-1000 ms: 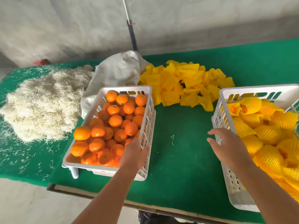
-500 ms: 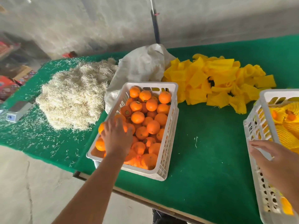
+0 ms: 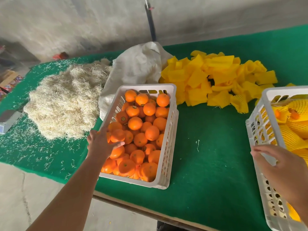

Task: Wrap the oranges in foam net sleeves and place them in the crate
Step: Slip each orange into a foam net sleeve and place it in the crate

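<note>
A white crate [image 3: 171, 124] in the middle of the green table holds several bare oranges [image 3: 150, 109]. My left hand [image 3: 101, 145] is inside its near left side, fingers and thumb curled round one orange [image 3: 117, 136]. A pile of yellow foam net sleeves [image 3: 216, 77] lies at the back of the table. At the right edge a second white crate [image 3: 260, 124] holds several sleeved oranges [image 3: 296, 130]. My right hand [image 3: 281, 165] hovers over that crate's left wall, fingers loosely spread and holding nothing.
A heap of pale wood-wool [image 3: 65, 104] lies at the left with loose strands scattered over the green cloth [image 3: 208, 164]. A white sack [image 3: 138, 67] is behind the orange crate. A small scale [image 3: 8, 120] sits at the far left. The table's front edge runs below the crates.
My left hand has moved deeper into the orange crate and closed round an orange. My right hand has drawn back from the sleeved crate toward me. The view has shifted left.
</note>
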